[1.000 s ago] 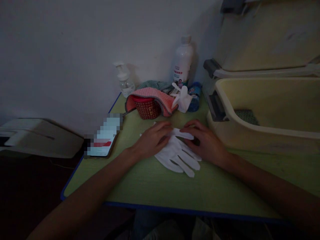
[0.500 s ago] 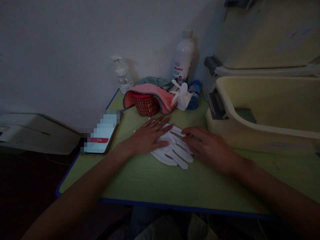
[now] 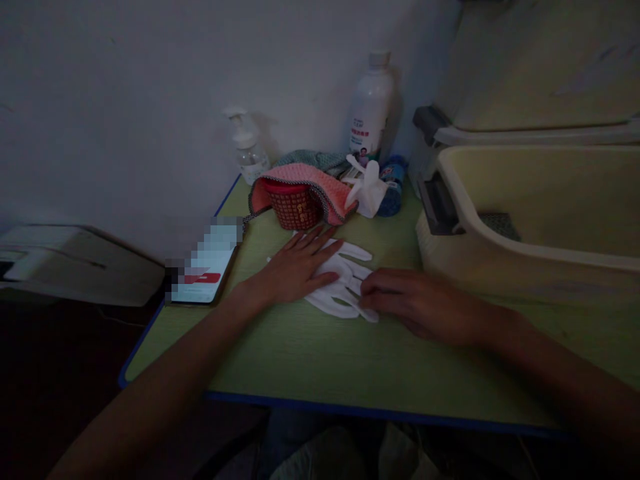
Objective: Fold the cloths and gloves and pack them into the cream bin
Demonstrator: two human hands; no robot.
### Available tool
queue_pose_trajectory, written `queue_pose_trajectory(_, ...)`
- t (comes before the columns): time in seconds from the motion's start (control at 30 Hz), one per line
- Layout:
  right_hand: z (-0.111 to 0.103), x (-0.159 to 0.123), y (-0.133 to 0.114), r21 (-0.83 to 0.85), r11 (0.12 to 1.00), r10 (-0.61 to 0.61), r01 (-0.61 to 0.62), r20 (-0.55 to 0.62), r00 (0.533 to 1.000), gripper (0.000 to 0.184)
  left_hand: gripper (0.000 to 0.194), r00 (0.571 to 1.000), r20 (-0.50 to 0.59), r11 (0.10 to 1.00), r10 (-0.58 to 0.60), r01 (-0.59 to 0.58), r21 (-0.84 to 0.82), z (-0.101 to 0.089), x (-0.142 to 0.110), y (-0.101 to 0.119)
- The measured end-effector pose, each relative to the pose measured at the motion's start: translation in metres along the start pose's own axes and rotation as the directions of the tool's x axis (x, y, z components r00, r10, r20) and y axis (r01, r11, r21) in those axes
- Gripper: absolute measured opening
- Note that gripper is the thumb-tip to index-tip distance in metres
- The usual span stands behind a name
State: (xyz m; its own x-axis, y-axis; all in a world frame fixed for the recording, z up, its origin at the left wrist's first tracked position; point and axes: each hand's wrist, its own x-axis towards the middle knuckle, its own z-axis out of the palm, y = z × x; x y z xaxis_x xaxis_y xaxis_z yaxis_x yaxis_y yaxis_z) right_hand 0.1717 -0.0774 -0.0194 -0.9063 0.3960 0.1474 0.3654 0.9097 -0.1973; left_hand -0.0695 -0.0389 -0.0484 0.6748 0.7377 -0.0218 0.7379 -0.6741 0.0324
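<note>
A white glove (image 3: 336, 297) lies flat on the green table (image 3: 300, 363), its fingers pointing right. My left hand (image 3: 295, 270) rests palm down on the cuff side of the glove, fingers spread. At the other end my right hand (image 3: 420, 300) has its fingers closed together over the glove's fingertips, pinching them near the table. Those fingertips are partly hidden under my right hand, and the cuff is largely covered by my left.
A phone (image 3: 207, 270) lies at left. Behind the glove are a red patterned container (image 3: 294, 208) under a pink cloth (image 3: 300, 175), a pump bottle (image 3: 250, 157), a white bottle (image 3: 370, 110) and a blue bottle (image 3: 393, 187). An opened cream bin (image 3: 450, 257) stands right.
My right hand has shifted down along the glove's fingers and closed on their lower tips. My left hand stays flat on the glove. The view has tilted slightly.
</note>
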Motion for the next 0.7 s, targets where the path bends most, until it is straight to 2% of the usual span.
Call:
queue_pose_trajectory(0.07,0.001,0.002,-0.003,0.040,0.999,-0.030,0.030,0.011,0.999,0.033,0.063,1.000,-0.005,1.000,0.002,-0.002,-0.001,0.000,0.000,0.000)
queue_pose_trajectory(0.2,-0.004,0.002,-0.003,0.086,0.996,-0.018,0.014,0.044,0.999,0.033,0.064,1.000,-0.010,1.000,0.006,-0.006,0.002,0.000,0.000,-0.001)
queue_pose_trajectory(0.4,-0.008,0.001,0.000,0.033,0.999,-0.001,-0.001,0.062,0.998,0.031,0.064,1.000,-0.025,1.000,0.017,-0.017,0.003,0.002,0.000,-0.002)
queue_pose_trajectory(0.57,0.000,0.003,-0.005,0.063,0.998,-0.011,0.012,-0.015,1.000,0.031,0.065,1.000,-0.004,1.000,0.016,-0.016,-0.005,0.000,0.000,-0.001)
queue_pose_trajectory(0.7,0.007,0.006,-0.010,0.021,0.999,-0.040,0.040,0.007,0.999,0.035,0.064,1.000,-0.003,1.000,0.017,-0.017,-0.008,-0.001,0.000,-0.001)
